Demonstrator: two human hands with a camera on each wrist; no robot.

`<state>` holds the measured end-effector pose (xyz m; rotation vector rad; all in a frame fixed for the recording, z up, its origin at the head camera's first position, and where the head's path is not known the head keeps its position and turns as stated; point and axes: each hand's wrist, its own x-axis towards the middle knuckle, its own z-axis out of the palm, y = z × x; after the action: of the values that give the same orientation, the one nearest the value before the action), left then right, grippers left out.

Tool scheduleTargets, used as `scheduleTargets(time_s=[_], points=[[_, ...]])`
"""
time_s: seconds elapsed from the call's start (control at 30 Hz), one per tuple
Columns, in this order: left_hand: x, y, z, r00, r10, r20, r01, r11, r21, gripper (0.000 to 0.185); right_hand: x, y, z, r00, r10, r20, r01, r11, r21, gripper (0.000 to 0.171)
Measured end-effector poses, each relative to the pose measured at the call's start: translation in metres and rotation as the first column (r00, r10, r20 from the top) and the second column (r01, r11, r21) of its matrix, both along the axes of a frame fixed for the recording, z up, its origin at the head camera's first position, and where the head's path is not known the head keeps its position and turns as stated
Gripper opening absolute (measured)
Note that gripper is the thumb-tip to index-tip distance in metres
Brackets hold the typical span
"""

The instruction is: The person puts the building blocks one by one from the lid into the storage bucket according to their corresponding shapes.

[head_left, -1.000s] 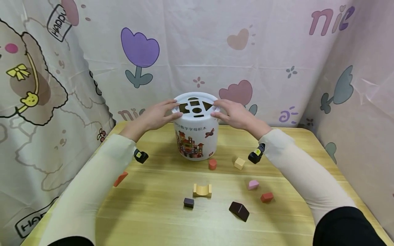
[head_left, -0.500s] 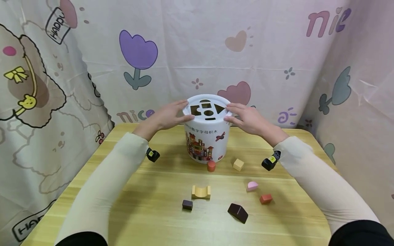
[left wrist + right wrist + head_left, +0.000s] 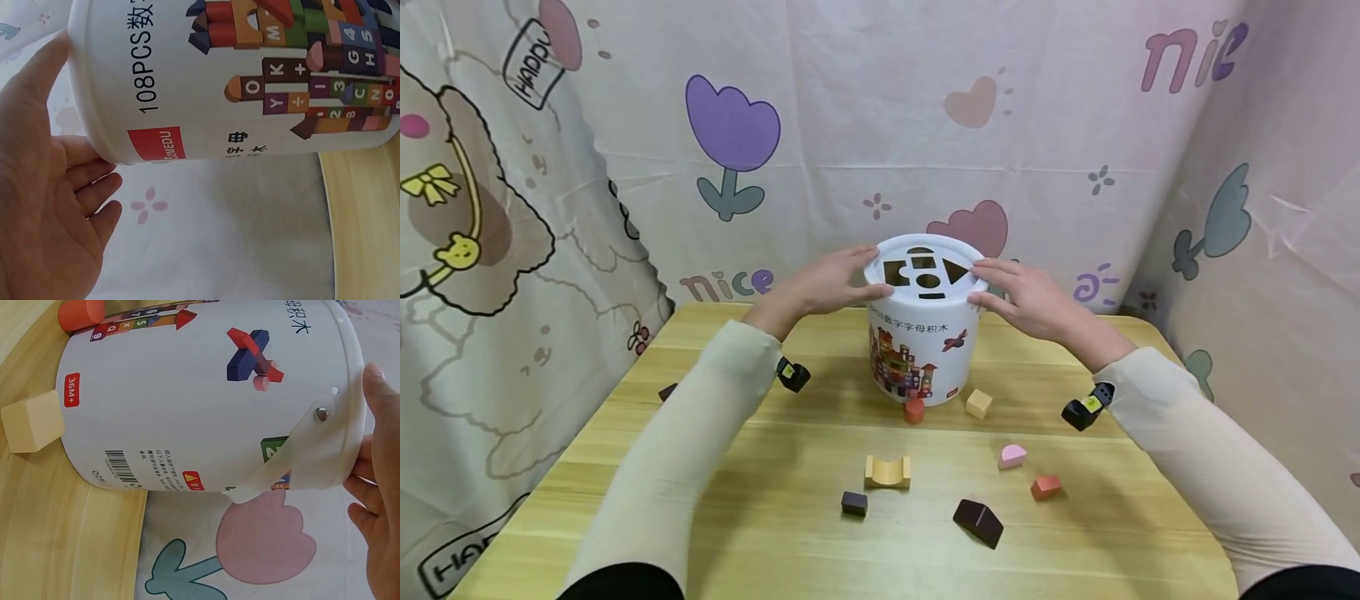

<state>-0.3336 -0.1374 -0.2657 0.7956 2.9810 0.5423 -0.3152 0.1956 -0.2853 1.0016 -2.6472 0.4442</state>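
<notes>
White bucket (image 3: 917,350) farther right, between left fingers (image 3: 856,258) and right fingers (image 3: 1000,275) curved round its rim (image 3: 928,309).

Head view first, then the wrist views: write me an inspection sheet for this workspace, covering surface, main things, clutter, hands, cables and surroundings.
Surface: light wood-grain table.
Job's things: white bucket, upright, with building-block pictures; white lid on top, with shaped holes.
Clutter: loose blocks: red cylinder, yellow cube, hollowed yellow block, small dark block, peaked dark block, pink half-round, red block; another dark piece, partly hidden by the left sleeve.
Hands: left hand and right hand touch opposite sides of the lid's rim.
Cables: nothing seen.
Surroundings: pale curtain printed with flowers, hearts and lettering.
</notes>
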Motion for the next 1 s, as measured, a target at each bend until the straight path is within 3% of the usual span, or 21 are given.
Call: scheduleTargets(time_s=[0.3,0.67,1.0], points=[[0.006,0.007,-0.003,1.000,-0.015,0.021,0.014,0.999,0.032,0.097,0.014,0.010,-0.007,1.000,-0.003,0.002,0.003,1.000,-0.013,0.054],[0.000,0.002,-0.003,0.998,-0.052,0.024,0.050,0.996,0.075,0.090,0.022,0.010,-0.008,0.998,-0.034,0.049,0.036,0.998,-0.052,0.059],[-0.009,0.003,0.001,0.995,-0.081,0.061,0.076,0.995,0.072,0.092,0.027,0.022,-0.021,0.999,0.015,-0.048,-0.026,0.973,-0.229,0.058]])
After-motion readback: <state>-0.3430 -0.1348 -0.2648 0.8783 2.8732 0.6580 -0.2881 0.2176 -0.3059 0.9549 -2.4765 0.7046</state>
